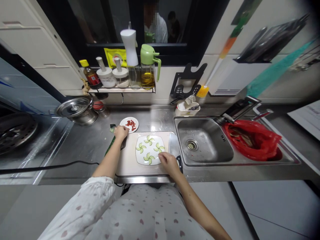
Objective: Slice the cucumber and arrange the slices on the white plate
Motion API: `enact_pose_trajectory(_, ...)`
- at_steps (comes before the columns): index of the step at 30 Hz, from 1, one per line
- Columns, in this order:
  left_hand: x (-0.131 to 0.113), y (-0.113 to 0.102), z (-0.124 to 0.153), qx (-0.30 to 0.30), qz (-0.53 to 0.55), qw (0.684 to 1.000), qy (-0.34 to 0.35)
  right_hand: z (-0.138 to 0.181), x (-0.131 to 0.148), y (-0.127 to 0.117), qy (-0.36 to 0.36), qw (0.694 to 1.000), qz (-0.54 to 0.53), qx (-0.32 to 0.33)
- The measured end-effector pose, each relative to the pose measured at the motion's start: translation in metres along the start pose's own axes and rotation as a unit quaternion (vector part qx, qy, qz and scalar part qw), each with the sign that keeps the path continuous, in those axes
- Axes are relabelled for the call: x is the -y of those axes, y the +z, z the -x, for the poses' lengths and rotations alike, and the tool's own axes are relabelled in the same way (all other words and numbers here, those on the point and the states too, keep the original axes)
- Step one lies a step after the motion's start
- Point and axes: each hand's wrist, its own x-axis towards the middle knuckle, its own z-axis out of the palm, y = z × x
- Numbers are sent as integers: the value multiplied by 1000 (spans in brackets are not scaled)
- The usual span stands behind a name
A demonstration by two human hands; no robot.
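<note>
A white squarish plate (149, 148) lies on the pale cutting board (128, 158). On it, thin green cucumber slices (149, 158) form several pinwheels. My right hand (169, 162) is at the plate's right edge, fingertips pinched together beside the right pinwheel; whatever is in the pinch is too small to see. Farther back on the left, my left hand (121, 132) is at the near edge of a small white plate (122, 122) holding chopped red pieces (131, 124). Its fingers are curled together, their contents hidden. A dark green cucumber (109, 145) shows partly beside my left forearm.
A knife (173, 142) lies along the board's right side, its black handle toward me. The steel sink (205, 140) is to the right, with a red bag (252, 140) beyond. A lidded pot (77, 110) stands left; bottles and jars line the shelf (125, 90).
</note>
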Motion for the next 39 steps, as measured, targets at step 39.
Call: enact_pose_trajectory(39, -67, -41, 97, 318, 406, 856, 20, -105, 61, -21, -180, 983, -14, -16)
